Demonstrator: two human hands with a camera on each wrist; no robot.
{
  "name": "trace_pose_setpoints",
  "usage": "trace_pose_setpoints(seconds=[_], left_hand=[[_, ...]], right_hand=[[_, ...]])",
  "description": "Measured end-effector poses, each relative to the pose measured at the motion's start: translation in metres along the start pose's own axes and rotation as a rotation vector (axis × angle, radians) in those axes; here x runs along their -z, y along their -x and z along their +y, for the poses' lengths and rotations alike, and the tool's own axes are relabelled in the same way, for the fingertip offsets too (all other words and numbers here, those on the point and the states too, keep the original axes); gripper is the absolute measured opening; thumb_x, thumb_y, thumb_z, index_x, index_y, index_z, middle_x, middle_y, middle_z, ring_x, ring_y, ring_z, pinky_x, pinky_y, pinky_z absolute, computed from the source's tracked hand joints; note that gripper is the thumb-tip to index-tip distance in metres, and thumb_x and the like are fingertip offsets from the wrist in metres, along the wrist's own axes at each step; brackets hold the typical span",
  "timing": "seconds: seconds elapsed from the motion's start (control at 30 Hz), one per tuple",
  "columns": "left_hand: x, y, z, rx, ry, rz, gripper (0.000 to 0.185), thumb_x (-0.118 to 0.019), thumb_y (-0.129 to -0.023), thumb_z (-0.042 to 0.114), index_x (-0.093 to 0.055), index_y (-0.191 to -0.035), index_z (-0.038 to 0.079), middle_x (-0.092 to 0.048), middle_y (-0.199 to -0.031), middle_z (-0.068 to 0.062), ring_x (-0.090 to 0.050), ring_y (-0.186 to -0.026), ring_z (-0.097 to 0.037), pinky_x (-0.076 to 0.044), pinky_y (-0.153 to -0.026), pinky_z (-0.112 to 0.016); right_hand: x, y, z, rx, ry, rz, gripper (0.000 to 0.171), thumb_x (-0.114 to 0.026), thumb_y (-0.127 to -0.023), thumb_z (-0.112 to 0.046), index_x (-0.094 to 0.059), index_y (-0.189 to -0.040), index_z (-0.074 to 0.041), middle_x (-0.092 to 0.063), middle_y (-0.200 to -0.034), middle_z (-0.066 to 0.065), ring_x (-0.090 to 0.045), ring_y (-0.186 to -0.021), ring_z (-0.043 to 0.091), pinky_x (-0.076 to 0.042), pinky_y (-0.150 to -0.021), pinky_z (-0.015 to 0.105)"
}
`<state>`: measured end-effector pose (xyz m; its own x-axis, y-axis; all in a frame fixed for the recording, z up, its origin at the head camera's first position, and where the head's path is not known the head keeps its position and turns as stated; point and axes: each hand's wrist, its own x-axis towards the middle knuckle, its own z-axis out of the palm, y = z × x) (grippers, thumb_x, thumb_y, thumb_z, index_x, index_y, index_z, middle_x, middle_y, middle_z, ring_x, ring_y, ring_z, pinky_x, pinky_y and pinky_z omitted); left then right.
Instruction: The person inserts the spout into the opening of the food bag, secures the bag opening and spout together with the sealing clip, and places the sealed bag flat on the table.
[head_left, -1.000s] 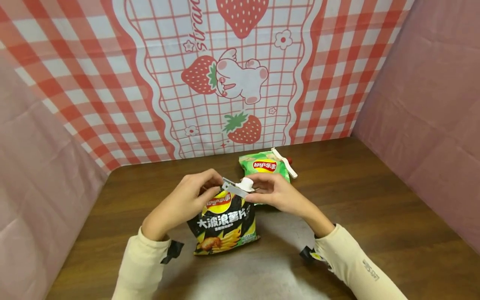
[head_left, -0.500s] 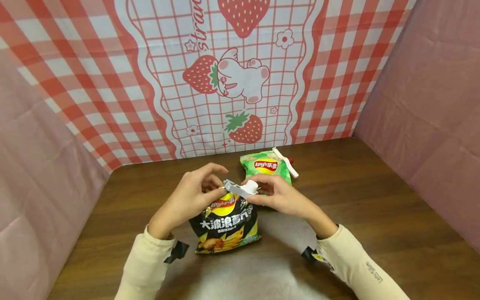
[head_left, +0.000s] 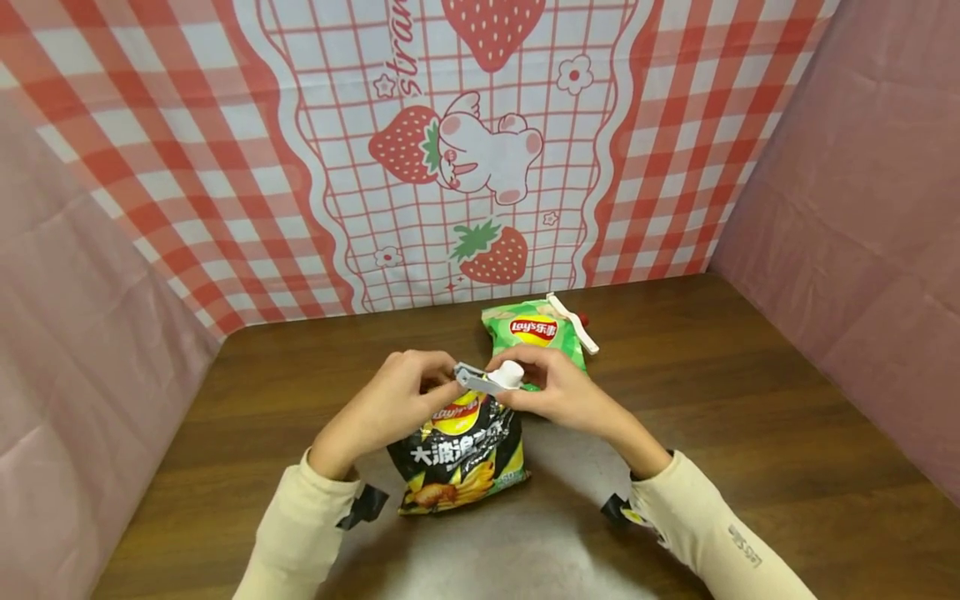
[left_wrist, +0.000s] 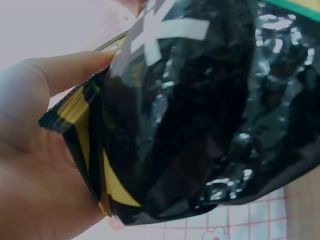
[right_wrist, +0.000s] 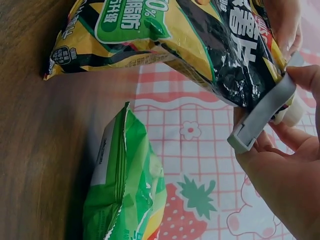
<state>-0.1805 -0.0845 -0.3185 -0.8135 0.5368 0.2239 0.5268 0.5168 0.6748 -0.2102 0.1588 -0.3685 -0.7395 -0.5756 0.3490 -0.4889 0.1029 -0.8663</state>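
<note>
Left hand: my left hand (head_left: 393, 400) sits just left of centre in the head view, fingers curled, my grip pinching the top edge of the black chip bag (head_left: 459, 450); in the left wrist view the bag's crimped corner (left_wrist: 85, 145) lies against my palm with my thumb along it.

Right hand: my right hand (head_left: 555, 392) meets the left at the middle of the frame, my grip pinching the grey sealing clip (head_left: 480, 380) by its white round end (head_left: 510, 373).

Clip: it lies across the top of the black bag, between my two hands; in the right wrist view the grey bar (right_wrist: 262, 117) runs along the bag's upper edge at the right of the frame, my fingertips (right_wrist: 305, 75) on it.

Black bag: held tilted at centre frame, its top raised in my hands; I cannot tell whether its bottom edge rests on the tabletop (head_left: 750, 433).

Green bag: a green chip bag (head_left: 536, 333) lies flat on the tabletop just behind my right hand, above centre, with a white clip (head_left: 573, 323) across its upper right edge.

Backdrop: a strawberry-print checked cloth (head_left: 480, 150) fills the upper frame, with pink cloth (head_left: 847, 208) at the right and left sides.
</note>
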Motion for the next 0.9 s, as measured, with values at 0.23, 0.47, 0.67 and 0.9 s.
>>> trace_pose_setpoints(seconds=[0.23,0.47,0.67,0.9], left_hand=[[-0.005,0.0,0.001,-0.081,-0.073,0.083,0.016,-0.069,-0.095,0.033,-0.068,-0.091,0.017,-0.06,-0.073,0.011,-0.048,-0.06,-0.004,-0.044,-0.056,-0.024],[-0.011,-0.002,0.001,-0.15,-0.078,0.136,0.019,-0.066,-0.097,0.03,-0.067,-0.083,0.017,-0.051,-0.064,0.011,-0.043,-0.055,-0.004,-0.039,-0.052,-0.022],[-0.013,-0.004,0.002,-0.146,-0.097,0.103,0.02,-0.063,-0.099,0.029,-0.068,-0.087,0.013,-0.052,-0.063,0.01,-0.043,-0.054,-0.002,-0.041,-0.052,-0.022],[0.002,0.003,0.005,-0.092,-0.015,0.015,0.026,-0.059,-0.102,0.024,-0.061,-0.124,0.01,-0.073,-0.094,0.001,-0.052,-0.055,-0.003,-0.047,-0.055,-0.025]], right_hand=[[-0.001,-0.001,0.0,0.059,0.013,-0.028,0.019,-0.072,-0.09,-0.004,-0.067,-0.108,-0.009,-0.064,-0.1,0.006,-0.06,-0.085,0.017,-0.052,-0.073,0.029],[-0.001,0.0,0.0,0.065,0.057,-0.044,0.019,-0.071,-0.092,-0.009,-0.068,-0.11,-0.014,-0.065,-0.101,0.002,-0.061,-0.085,0.017,-0.053,-0.072,0.029],[0.0,0.003,-0.002,0.048,0.063,-0.043,0.02,-0.069,-0.094,-0.011,-0.068,-0.113,-0.016,-0.067,-0.1,0.001,-0.062,-0.085,0.017,-0.053,-0.072,0.029],[-0.004,0.001,-0.006,0.023,0.067,-0.023,0.019,-0.071,-0.093,-0.013,-0.068,-0.112,-0.015,-0.067,-0.096,0.001,-0.062,-0.082,0.017,-0.053,-0.071,0.03]])
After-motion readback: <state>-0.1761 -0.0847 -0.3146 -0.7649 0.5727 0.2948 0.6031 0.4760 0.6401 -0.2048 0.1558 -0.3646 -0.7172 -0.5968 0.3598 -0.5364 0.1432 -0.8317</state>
